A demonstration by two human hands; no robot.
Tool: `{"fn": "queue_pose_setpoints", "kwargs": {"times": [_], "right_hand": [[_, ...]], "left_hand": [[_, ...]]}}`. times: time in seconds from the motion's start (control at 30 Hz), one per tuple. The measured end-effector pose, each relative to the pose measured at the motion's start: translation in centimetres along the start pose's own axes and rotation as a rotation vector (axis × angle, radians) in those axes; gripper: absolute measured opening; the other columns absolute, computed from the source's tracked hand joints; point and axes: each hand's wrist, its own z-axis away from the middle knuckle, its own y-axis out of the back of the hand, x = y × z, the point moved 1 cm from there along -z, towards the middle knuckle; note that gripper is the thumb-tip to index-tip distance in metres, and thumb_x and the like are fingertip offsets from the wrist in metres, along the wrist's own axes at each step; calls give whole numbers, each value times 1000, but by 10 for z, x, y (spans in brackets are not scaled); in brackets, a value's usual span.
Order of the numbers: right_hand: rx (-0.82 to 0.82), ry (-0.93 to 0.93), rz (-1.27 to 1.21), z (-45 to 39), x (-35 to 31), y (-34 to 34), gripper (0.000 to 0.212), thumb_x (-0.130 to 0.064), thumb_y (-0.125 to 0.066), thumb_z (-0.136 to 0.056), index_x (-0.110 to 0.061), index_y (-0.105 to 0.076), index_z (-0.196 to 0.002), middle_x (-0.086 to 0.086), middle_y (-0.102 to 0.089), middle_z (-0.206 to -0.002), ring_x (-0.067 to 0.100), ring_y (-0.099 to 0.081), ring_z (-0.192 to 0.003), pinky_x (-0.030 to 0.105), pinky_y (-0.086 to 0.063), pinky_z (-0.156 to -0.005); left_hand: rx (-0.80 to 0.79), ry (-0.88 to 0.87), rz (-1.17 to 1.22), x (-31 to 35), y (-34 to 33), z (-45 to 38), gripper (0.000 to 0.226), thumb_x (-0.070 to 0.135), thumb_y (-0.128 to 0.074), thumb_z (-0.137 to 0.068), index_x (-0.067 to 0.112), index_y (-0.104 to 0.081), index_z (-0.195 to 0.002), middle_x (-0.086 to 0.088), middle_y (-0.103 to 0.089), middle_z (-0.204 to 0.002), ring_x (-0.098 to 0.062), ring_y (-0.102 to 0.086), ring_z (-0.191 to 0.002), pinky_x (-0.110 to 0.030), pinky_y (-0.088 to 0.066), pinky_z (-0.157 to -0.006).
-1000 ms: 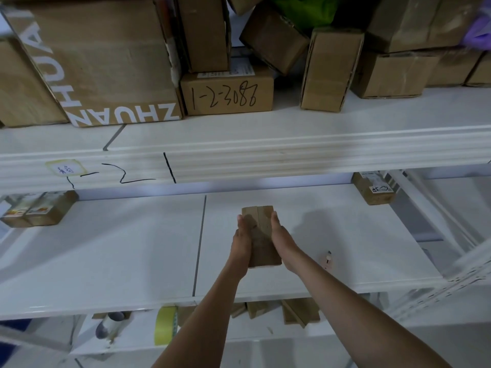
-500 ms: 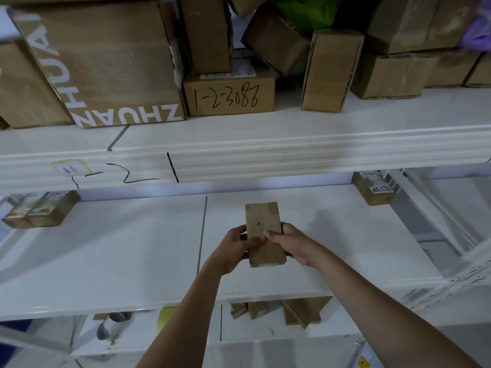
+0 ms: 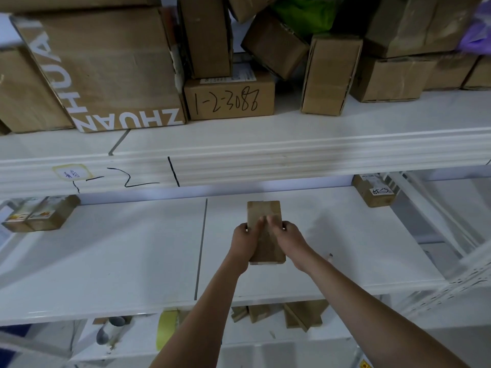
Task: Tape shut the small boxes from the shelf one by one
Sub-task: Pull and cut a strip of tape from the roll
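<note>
1. The box point(image 3: 265, 235) is a small, flat oblong of plain brown cardboard, matte, with squared corners; it is over the middle shelf point(image 3: 106, 261), held in both hands, long side pointing away from the person.
2. The left hand point(image 3: 243, 239) grips its left edge, fingers curled under and thumb pressed on the top face.
3. The right hand point(image 3: 288, 239) clamps the right edge the same way; the two thumbs nearly meet at the centre.
4. The middle shelf is smooth white board with a thin dark seam just left of the box.
5. A yellowish tape roll point(image 3: 166, 329) stands on the lower shelf, below and left of the box.
6. Creased cartons crowd the top shelf; one point(image 3: 229, 98) bears handwritten "1-2-3088".
</note>
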Motion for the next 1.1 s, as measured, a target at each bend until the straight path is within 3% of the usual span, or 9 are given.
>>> {"fn": "queue_pose_setpoints", "kwargs": {"times": [0.23, 0.33, 0.47, 0.57, 0.67, 0.77, 0.87, 0.93, 1.1], "right_hand": [[-47, -115, -110, -2, 11, 0, 56, -73, -54, -86, -20, -61, -104, 0, -69, -102, 19, -67, -93, 35, -57, -78], [61, -169, -194, -7, 17, 4, 64, -62, -68, -83, -12, -55, -121, 5, -66, -109, 23, -63, -100, 40, -55, -84], [180, -149, -159, -10, 15, 4, 69, -59, -73, -80, -19, -34, -119, -3, -53, -106, 20, -56, -100, 38, -47, -80], [200, -39, -288, -10, 9, 1, 47, -60, -57, -92, -13, -57, -101, 1, -69, -96, 21, -71, -85, 37, -60, -74], [275, 63, -249, -11, 4, 12, 38, -43, -50, -100, -11, -67, -88, 5, -76, -92, 23, -74, -74, 37, -62, -72], [159, 38, -154, -16, 6, 17, 36, -49, -49, -101, -17, -62, -113, 3, -71, -109, 23, -70, -96, 45, -57, -91], [-87, -15, -166, -9, 3, 5, 50, -63, -39, -100, -23, -66, -114, 2, -76, -102, 19, -75, -87, 36, -60, -79], [-42, 19, -139, -5, 4, -3, 48, -62, -37, -100, -24, -61, -116, 0, -74, -102, 14, -75, -82, 29, -61, -69], [74, 179, -104, 4, 12, -20, 50, -61, -34, -100, -26, -56, -128, -2, -68, -116, 14, -69, -99, 35, -58, -86]], "left_hand": [[-150, 81, -6, -8, 4, 2, 59, 71, -31, -96, 25, -60, -119, -1, -70, -113, -17, -68, -103, -28, -57, -79], [-1, -56, -247, -9, 10, -4, 47, 48, -47, -102, 22, -44, -141, -9, -54, -134, -25, -56, -121, -40, -51, -100], [43, -274, -510, 1, -3, 0, 34, 27, -47, -105, 18, -55, -136, -11, -56, -131, -25, -60, -114, -32, -53, -95], [-66, -164, -319, 1, -11, 3, 58, 47, -63, -93, 16, -46, -139, -8, -60, -126, -25, -65, -109, -42, -59, -88], [-7, -46, -2, -3, 8, 3, 61, 33, -79, -85, 19, -42, -131, -9, -66, -117, -22, -72, -95, -33, -62, -68], [-266, 120, 297, -9, 25, 3, 49, 26, -69, -93, 13, -47, -136, -17, -70, -119, -31, -71, -104, -45, -60, -84], [-429, 87, 317, -13, 22, 6, 40, 25, -59, -99, 16, -53, -138, -17, -69, -123, -34, -67, -113, -51, -55, -95], [-363, 52, 273, -13, 12, 9, 35, 30, -53, -102, 20, -53, -137, -14, -71, -118, -31, -70, -107, -48, -58, -89], [-18, -10, 30, -16, -4, 7, 52, 57, -40, -101, 15, -59, -124, -9, -73, -105, -23, -74, -91, -41, -62, -80]]}}
